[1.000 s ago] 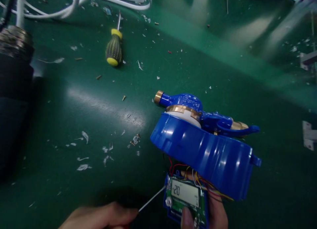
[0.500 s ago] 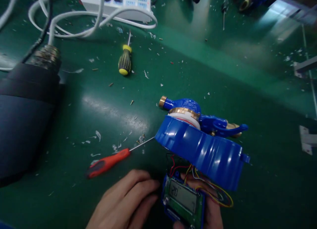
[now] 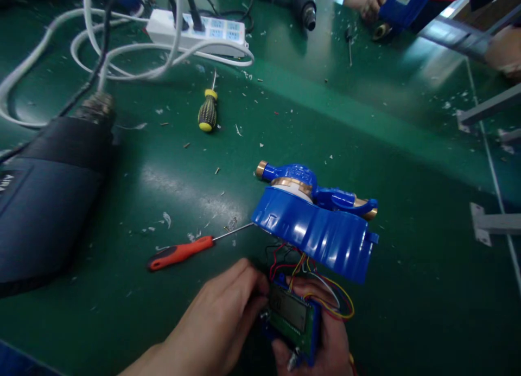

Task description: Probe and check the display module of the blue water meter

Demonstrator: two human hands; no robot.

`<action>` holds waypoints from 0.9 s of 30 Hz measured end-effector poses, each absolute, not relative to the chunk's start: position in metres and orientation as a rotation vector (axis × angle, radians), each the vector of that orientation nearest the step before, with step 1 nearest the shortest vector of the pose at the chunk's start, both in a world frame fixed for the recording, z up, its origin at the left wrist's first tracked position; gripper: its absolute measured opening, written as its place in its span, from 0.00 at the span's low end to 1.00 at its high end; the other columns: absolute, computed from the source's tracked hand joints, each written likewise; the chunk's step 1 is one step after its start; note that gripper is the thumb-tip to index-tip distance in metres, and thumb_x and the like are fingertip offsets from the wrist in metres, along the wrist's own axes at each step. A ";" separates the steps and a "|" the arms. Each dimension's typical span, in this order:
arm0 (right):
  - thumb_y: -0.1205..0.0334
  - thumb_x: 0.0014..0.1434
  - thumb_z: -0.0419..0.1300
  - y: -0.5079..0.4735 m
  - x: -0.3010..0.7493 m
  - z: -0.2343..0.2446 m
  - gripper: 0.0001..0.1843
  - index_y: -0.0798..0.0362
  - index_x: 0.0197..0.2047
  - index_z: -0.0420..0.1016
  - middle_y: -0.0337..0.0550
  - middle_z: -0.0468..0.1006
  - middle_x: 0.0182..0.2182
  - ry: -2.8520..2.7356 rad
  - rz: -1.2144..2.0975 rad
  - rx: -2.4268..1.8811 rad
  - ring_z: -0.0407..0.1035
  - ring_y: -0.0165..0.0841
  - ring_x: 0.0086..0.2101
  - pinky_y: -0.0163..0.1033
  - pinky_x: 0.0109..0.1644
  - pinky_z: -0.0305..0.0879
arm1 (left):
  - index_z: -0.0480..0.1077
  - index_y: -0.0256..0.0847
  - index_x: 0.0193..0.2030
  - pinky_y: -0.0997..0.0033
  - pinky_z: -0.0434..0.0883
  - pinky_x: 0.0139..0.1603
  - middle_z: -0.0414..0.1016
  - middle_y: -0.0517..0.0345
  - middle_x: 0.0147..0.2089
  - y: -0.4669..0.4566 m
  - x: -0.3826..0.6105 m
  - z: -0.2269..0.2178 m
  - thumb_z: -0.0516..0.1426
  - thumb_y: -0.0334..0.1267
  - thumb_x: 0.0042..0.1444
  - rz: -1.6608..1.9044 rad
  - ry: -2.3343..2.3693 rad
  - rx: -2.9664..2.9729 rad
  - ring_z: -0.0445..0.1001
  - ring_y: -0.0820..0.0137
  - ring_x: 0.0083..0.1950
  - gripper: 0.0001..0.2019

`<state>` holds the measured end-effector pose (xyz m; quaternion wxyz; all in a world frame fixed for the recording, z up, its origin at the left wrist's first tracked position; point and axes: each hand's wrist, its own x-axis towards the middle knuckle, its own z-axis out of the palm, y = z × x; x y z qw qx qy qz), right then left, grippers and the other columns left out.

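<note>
My right hand (image 3: 332,332) holds a small blue-framed circuit board with an LCD display (image 3: 288,309), thumb at its front and fingers behind. My left hand (image 3: 228,305) is at the board's left edge, fingertips pinched together; what lies between them is hidden. Red, yellow, white and black wires (image 3: 334,294) run from the board to a blue ribbed plastic housing (image 3: 317,229). Behind that housing lies a blue water meter body (image 3: 293,173) with brass ends. An orange-handled screwdriver (image 3: 183,254) lies to the left, its tip reaching the housing.
A yellow-and-black screwdriver (image 3: 208,113) lies farther back. On the left is a dark heat gun (image 3: 49,197); a white power strip (image 3: 199,34) with looped cable sits behind. Screws and scraps dot the green table. Across it, a co-worker's hand (image 3: 372,4) holds a blue part.
My left hand has come up to the board's left edge, its fingers now pinched there. The board has tilted slightly, and its display looks darker. The camera view has shifted, showing more of the far side.
</note>
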<state>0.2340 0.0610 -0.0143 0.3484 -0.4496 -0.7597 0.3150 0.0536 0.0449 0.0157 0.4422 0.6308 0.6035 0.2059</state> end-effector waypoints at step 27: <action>0.53 0.45 0.62 0.065 0.226 -0.013 0.27 0.54 0.48 0.62 0.49 0.70 0.38 -1.821 0.810 -1.203 0.69 0.42 0.38 0.44 0.41 0.70 | 0.57 0.43 0.36 0.75 0.63 0.39 0.59 0.59 0.38 0.032 0.045 0.010 0.44 0.32 0.60 0.986 1.425 1.257 0.61 0.74 0.39 0.04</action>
